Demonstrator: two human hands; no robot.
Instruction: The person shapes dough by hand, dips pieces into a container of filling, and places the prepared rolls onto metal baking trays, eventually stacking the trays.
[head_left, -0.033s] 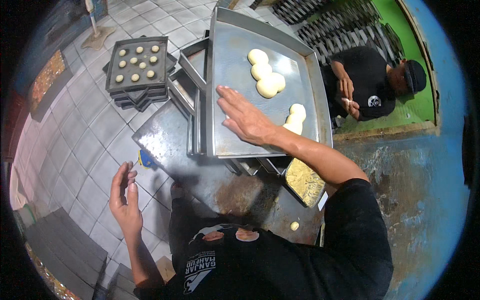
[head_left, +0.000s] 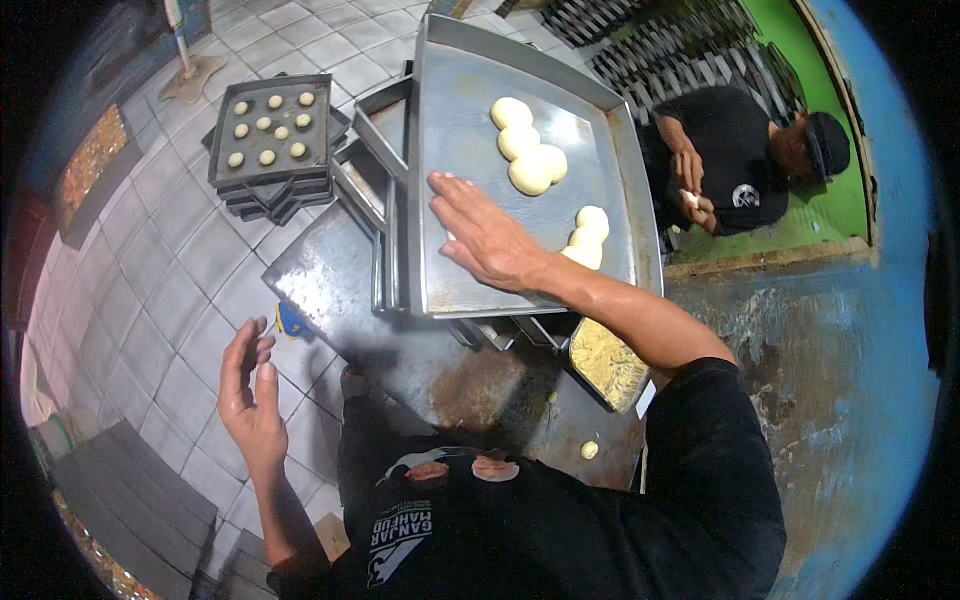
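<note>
My right hand [head_left: 490, 237] lies palm down with its fingers stretched flat on the floor of a large square metal tray [head_left: 465, 95]. What may be under the palm is hidden. Beyond it in the tray, several pale yellow dough balls [head_left: 529, 172] touch each other in a cluster. A second cluster of dough balls [head_left: 588, 238] lies nearer my right forearm, which partly covers it. Off to the left, my left hand [head_left: 252, 400] hangs in the air above the tiled floor, fingers loosely curved and thumb apart, holding nothing.
More metal trays [head_left: 385, 175] are stacked askew under the large one, on a worn metal table [head_left: 330, 265]. A tub of yellow spread [head_left: 606, 365] and a small dough piece [head_left: 590, 450] are nearer me. Stacked trays with small dough balls [head_left: 267, 157] stand far left. A co-worker [head_left: 725, 160] handles something small.
</note>
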